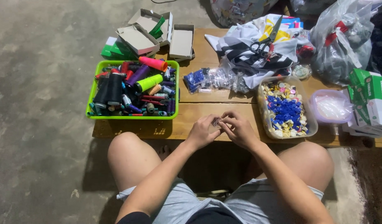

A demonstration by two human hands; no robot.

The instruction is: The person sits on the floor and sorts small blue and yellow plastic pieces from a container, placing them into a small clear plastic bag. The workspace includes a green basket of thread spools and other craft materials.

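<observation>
2 hands (222,129) pinching small clear piece (217,122) over wooden table (207,112)

Glossy plastic basket (132,117) on a matt wooden table (207,112).

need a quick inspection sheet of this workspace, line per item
surface: low wooden table, crowded on top
job's things: small clear piece pinched between both hands
clutter: green basket of thread spools, clear tub of blue and cream buttons, open cardboard boxes, scissors on striped cloth, plastic bags
grips: left hand and right hand shut on the piece
cables: nothing seen
surroundings: bare concrete floor
</observation>
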